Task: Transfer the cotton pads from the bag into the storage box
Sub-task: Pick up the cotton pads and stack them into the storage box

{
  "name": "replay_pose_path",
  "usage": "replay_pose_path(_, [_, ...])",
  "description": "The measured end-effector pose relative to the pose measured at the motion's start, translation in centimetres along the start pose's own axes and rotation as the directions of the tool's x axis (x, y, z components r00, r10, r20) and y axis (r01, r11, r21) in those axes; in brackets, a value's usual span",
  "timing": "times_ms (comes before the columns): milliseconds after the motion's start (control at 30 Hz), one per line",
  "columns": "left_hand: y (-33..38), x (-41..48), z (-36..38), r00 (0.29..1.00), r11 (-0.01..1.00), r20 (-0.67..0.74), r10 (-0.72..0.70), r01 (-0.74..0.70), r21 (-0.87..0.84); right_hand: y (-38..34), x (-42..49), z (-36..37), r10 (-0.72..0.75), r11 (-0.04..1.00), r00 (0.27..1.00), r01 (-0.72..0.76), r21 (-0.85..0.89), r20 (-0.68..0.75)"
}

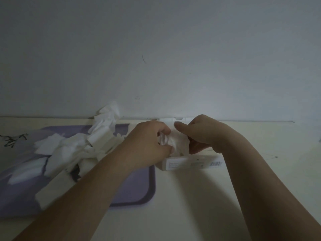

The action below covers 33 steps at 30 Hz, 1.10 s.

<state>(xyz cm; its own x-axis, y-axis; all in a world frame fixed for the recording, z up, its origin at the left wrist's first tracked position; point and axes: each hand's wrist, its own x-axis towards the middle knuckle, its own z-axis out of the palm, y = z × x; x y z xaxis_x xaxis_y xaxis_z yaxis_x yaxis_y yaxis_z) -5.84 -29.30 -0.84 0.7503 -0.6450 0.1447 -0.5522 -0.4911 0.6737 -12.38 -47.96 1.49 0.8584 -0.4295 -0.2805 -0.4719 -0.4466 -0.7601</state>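
Head view: the left hand (149, 141) and right hand (205, 136) meet over the open storage box (191, 164). Each pinches one side of a wad of cotton pads (179, 143), likely squaring it to fit the opening. More loose pads (69, 148) lie heaped on the purple mat (139, 193) to the left. Dim light and the fingers hide the box's inside, and the bag cannot be picked out.

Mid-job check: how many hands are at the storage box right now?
2. The left hand is over the left end of the storage box, and the right hand is over its middle. Both grip the cotton pads between them. No other hand shows.
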Motion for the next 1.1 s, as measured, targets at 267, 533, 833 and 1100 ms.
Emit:
replay_pose_path(267, [1.1,-0.3,0.3,0.991,0.966,-0.075,0.115,-0.094,0.24,-0.2,-0.2,0.3,-0.043,0.997,0.999,0.043,-0.072,0.006])
replay_pose_path(533, [0.4,-0.1,0.7,0.99,0.948,-0.05,0.135,-0.114,0.296,-0.6,-0.9,0.0,-0.071,0.992,0.991,0.058,-0.111,-0.11])
replay_pose_path(833, [0.7,-0.7,0.2,0.985,0.974,-0.015,0.17,-0.165,0.156,-0.6,-1.3,-1.2,-0.083,0.964,0.986,0.044,-0.263,-0.142])
replay_pose_path(1100, [-1.6,-3.6,-6.0,0.99,0.983,-0.073,0.118,-0.106,0.149,-4.0,-3.9,-0.2,-0.37,0.864,0.89,0.225,-0.449,-0.265])
